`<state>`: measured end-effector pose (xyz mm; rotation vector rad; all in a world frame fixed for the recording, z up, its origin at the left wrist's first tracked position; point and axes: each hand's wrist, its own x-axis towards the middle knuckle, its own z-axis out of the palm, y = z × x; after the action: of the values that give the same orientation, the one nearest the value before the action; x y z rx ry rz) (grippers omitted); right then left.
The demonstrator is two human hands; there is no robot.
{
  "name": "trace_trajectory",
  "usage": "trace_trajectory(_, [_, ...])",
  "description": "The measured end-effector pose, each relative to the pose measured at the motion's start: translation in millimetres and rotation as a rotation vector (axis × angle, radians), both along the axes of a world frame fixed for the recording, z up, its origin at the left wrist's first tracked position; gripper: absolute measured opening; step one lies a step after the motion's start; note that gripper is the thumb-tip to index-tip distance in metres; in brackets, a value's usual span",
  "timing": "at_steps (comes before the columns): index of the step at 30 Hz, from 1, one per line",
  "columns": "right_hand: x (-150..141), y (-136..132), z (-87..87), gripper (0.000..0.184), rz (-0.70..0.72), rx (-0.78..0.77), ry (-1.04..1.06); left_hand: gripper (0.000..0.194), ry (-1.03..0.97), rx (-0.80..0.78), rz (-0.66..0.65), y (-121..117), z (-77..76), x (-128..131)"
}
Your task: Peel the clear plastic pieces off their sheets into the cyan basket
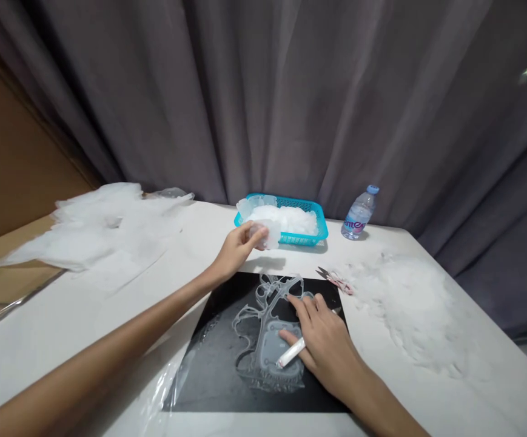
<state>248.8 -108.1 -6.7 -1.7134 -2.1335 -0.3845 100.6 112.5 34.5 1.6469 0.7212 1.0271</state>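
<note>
My left hand (238, 249) reaches forward and pinches a small clear plastic piece (265, 232) just in front of the turquoise basket (320, 221). My right hand (322, 340) rests on the black mat (220, 382), a thin white tool (290, 353) held between its fingers. Its fingertips press on a translucent moulded plastic sheet with loose trimmed strips (267, 328) lying on the mat.
The basket holds several clear plastic pieces. A small water bottle (358, 213) stands to its right. Small scissors (333, 278) lie beside the mat. White scraps (413, 309) cover the table's right side, white sheets (104, 227) the left. A grey curtain hangs behind.
</note>
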Motion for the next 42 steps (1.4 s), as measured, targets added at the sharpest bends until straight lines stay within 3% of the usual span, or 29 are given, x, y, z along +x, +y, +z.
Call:
trace_trajectory(3, [2.5, 5.2, -7.5, 0.049, -0.054, -0.049, -0.002, 0.048, -0.038, -0.038, 0.029, 35.3, 7.8, 26.0])
trace_trajectory(7, [5.5, 8.2, -9.5, 0.043, -0.054, -0.076, 0.023, 0.034, -0.042, -0.129, -0.017, 56.1, 17.2, 47.8])
trace_trajectory(15, [5.6, 7.0, -13.9, 0.045, -0.052, -0.095, 0.015, 0.033, 0.036, -0.313, -0.218, 46.3, 15.1, 45.9])
trace_trajectory(19, [4.6, 6.7, -12.0, 0.044, -0.038, -0.119, 0.031, 0.055, 0.093, -0.294, -0.235, 45.9, 11.2, 42.5])
trace_trajectory(23, [5.4, 6.8, -10.6, 0.042, -0.025, -0.128, 0.07, 0.061, 0.146, -0.19, -0.192, 57.6, 11.3, 47.4])
trace_trajectory(32, [7.3, 6.9, -10.4, 0.041, 0.001, -0.158, 0.129, 0.061, 0.31, 0.214, -0.07, 94.7, 14.7, 60.2])
trace_trajectory(37, [7.8, 8.1, -9.7, 0.039, 0.006, -0.151, 0.133, 0.076, 0.473, 0.466, -0.042, 85.5, 13.7, 50.1])
trace_trajectory(42, [8.0, 8.5, -8.9, 0.038, -0.009, -0.169, 0.165, 0.066, 0.583, 0.693, 0.1, 67.8, 18.6, 43.8])
